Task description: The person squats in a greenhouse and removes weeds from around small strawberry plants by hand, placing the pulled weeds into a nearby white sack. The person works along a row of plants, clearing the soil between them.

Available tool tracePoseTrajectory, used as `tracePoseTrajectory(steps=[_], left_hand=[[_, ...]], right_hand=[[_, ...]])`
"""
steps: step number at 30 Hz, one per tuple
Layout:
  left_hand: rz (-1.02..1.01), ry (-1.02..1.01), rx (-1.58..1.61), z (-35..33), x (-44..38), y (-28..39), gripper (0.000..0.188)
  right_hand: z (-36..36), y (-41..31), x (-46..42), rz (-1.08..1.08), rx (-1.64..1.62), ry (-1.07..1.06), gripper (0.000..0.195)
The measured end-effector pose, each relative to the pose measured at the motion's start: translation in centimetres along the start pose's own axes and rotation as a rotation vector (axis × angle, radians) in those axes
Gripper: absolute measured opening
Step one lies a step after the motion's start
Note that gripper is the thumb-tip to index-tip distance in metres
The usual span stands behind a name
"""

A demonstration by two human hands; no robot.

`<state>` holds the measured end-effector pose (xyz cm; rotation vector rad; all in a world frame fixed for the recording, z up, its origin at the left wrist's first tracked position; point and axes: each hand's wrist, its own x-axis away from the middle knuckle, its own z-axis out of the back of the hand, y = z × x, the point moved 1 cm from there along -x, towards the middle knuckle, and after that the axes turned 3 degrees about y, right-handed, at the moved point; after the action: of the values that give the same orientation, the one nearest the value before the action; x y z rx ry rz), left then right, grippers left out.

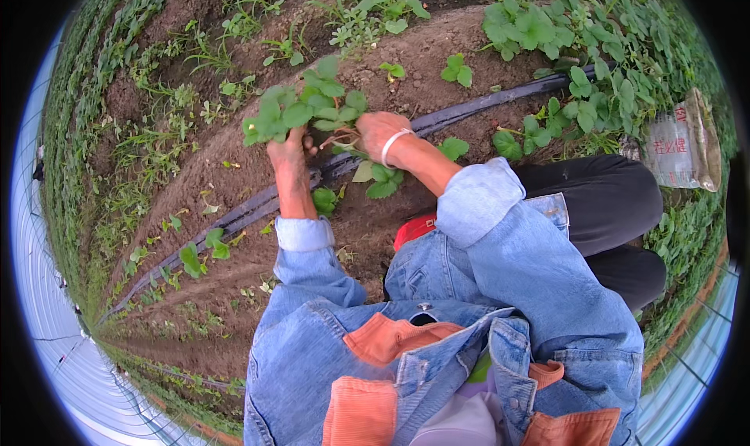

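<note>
A strawberry plant with broad toothed leaves stands on the soil ridge, beside the black drip tape. My left hand is closed around stems under its leaf cluster, on the left side. My right hand, with a white band on the wrist, grips reddish stems at the plant's right side. Its fingertips are partly hidden behind leaves and stems. Below the right hand, a few lower leaves spread over the tape.
Small seedlings grow along the ridge. Denser strawberry plants fill the upper right. Grassy weeds line the furrow at upper left. A printed plastic sack lies beside my bent knee. Greenhouse film curves along the left.
</note>
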<state>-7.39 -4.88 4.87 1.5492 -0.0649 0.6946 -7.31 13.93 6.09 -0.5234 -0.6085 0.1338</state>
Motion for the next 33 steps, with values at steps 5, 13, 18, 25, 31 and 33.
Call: tracePoseTrajectory(steps=[5, 13, 18, 25, 31, 33], left_hand=[[0.005, -0.168, -0.209, -2.7, -3.8, 0.7, 0.013], [-0.225, 0.058, -0.608, -0.7, -2.7, -0.5, 0.011], [-0.210, 0.051, -0.603, 2.8, -2.4, -3.4, 0.021], [-0.439, 0.096, -0.481, -2.8, -1.4, -2.0, 0.010], [-0.006, 0.021, -0.031, -1.6, -0.4, -2.3, 0.006], [0.006, 0.037, -0.058, -1.7, -0.2, -2.4, 0.005]], right_hand=[[-5.6, 7.6, -1.9, 0.175, -0.660, 0.269, 0.047], [-2.8, 6.7, -1.2, 0.089, -0.609, 0.123, 0.047], [-1.7, 6.5, -0.6, 0.087, -0.646, 0.130, 0.047], [-2.5, 6.7, -0.7, 0.033, -0.746, 0.157, 0.048], [-0.4, 4.3, -2.1, -0.126, -0.982, 0.098, 0.030], [0.5, 2.1, -3.1, 0.033, -1.019, 0.157, 0.023]])
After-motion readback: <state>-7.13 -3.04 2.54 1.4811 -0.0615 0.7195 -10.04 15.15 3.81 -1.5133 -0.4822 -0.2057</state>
